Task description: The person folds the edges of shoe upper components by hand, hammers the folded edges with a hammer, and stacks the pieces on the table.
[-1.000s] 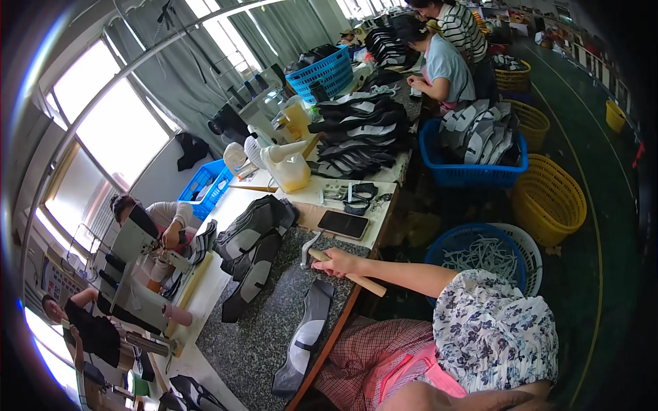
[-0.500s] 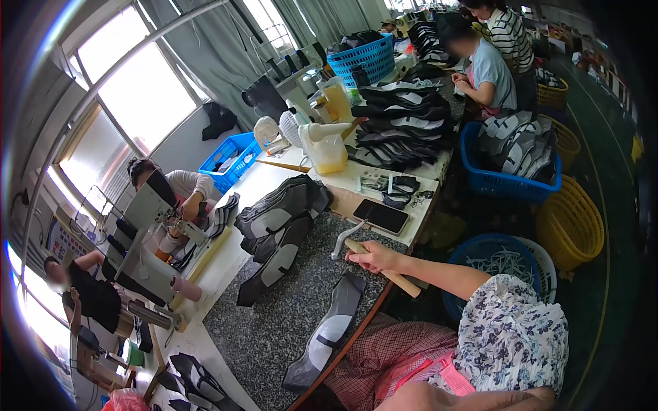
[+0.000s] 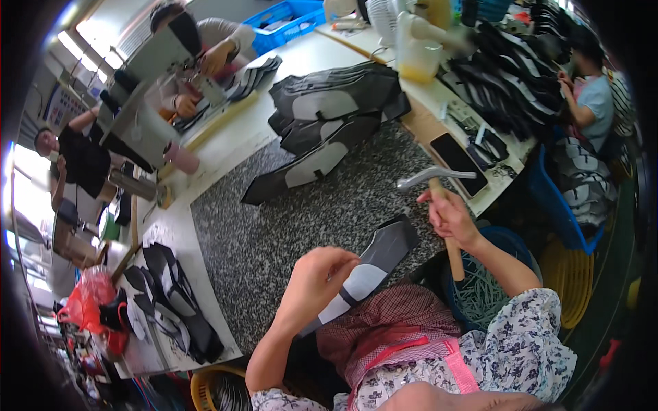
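My right hand (image 3: 449, 216) is wrapped round the wooden handle of a hammer (image 3: 456, 262). The hammer's long, curved metal head rises above my fist, near the phone. My left hand (image 3: 321, 281) is curled over a grey and black shoe-upper piece (image 3: 394, 245), which lies flat at the near edge of a speckled stone slab (image 3: 253, 240). Those left fingertips are bent inward, and whatever they may hold is hidden. Farther back on the slab rests a stack of similar shoe-upper pieces (image 3: 329, 103).
A black phone (image 3: 458, 163) lies right of the slab. Below the right forearm stands a blue basket (image 3: 531, 264) of pale strips. More upper pieces (image 3: 179, 301) lie at the left. Across the table a person works at a sewing machine (image 3: 154, 68); another person (image 3: 593, 103) sits at the right.
The view has swung left and downward. My left hand has come in over the near upper piece. My right hand still grips the hammer, now with its head tilted upward.
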Demonstrator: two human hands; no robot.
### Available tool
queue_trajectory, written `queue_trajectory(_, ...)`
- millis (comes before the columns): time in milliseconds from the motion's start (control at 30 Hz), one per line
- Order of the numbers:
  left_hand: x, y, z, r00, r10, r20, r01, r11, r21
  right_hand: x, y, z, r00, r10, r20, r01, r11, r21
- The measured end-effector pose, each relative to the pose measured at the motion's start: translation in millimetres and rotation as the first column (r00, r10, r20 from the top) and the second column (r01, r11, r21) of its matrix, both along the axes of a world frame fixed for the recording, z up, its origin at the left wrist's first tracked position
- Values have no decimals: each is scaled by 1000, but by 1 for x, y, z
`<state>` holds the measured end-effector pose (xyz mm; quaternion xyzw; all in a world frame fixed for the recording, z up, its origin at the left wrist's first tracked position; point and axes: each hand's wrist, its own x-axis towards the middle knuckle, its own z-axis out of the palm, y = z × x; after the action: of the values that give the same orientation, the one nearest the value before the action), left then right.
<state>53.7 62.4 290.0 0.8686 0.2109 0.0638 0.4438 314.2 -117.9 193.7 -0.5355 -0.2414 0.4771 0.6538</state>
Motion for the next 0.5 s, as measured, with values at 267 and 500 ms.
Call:
queue_trajectory(267,24,24,-72,998,37,41,-43,987,157,-16,-7,43,948,233,216,-189,960,-206)
queue_trajectory(500,40,29,-95,995,-75,68,69,994,80,-32,10,68,603,600,526,-441,800,-407)
